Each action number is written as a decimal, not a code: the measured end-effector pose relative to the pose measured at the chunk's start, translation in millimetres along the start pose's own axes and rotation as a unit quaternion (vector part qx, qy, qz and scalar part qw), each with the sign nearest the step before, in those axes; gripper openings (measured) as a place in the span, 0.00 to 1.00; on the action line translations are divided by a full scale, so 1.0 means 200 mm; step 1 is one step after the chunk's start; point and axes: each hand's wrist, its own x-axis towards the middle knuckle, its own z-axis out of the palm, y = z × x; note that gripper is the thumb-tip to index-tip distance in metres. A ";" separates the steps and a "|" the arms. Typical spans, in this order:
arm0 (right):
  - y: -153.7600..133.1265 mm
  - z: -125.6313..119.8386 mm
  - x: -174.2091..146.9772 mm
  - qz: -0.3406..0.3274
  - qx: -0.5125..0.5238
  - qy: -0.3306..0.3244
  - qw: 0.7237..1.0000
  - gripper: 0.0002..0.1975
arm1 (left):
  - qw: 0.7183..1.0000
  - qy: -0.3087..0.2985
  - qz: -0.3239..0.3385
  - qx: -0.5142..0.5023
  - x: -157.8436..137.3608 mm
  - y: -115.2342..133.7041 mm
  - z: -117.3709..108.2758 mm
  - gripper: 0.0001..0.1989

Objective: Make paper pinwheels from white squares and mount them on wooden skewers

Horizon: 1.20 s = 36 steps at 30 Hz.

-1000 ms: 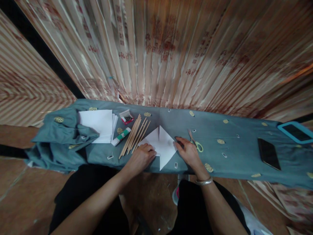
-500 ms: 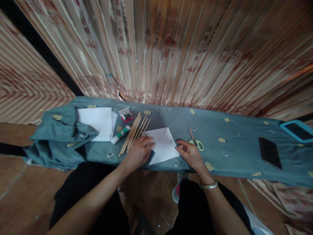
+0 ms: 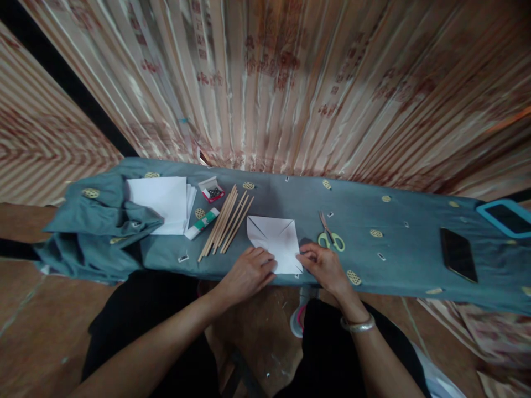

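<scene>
A square sheet of white paper, with dark slits or creases running in from its corners, lies on the cloth before me. My left hand is closed at its lower left corner, fingers bent over the edge. At the right edge, my right hand pinches the paper between thumb and fingers; a bracelet circles that wrist. Green-handled scissors lie just beyond the right hand, blades pointing away. To the left rest several thin wooden sticks. The lower left corner of the sheet is hidden by my fingers.
Left of the sticks lie a green-and-white glue tube, an open small box of dark pins and a stack of white paper. A black phone and a blue-framed device lie right on the grey-green cloth. A curtain hangs behind.
The sheet has turned so its edges sit squarer to me. My left hand has shifted right and nearer along it, while the right hand stays at the right edge.
</scene>
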 end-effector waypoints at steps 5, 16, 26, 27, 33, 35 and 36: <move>0.03 -0.01 -0.02 -0.018 -0.003 0.027 0.999 0.09 | 0.999 0.028 0.017 0.005 -0.01 0.01 0.01 0.07; 0.08 -0.05 -0.02 -0.161 0.050 -0.060 0.984 0.23 | 0.999 0.049 0.007 -0.006 -0.01 0.01 -0.04 0.12; 0.07 -0.05 -0.02 -0.128 0.060 -0.093 0.986 0.17 | 0.999 0.042 -0.002 -0.023 -0.02 0.01 -0.03 0.13; 0.06 -0.05 -0.02 -0.125 0.082 -0.104 0.983 0.17 | 0.999 0.041 0.000 -0.022 -0.02 0.02 -0.03 0.13; 0.03 -0.05 -0.01 -0.107 0.161 -0.125 0.973 0.07 | 1.000 0.021 0.010 -0.014 -0.02 0.02 -0.03 0.10; 0.03 -0.05 -0.01 -0.106 0.168 -0.123 0.972 0.08 | 1.000 0.013 0.010 -0.014 -0.03 0.03 -0.03 0.09; 0.02 -0.04 -0.01 -0.106 0.169 -0.122 0.972 0.10 | 1.000 0.009 0.009 -0.014 -0.03 0.03 -0.03 0.09</move>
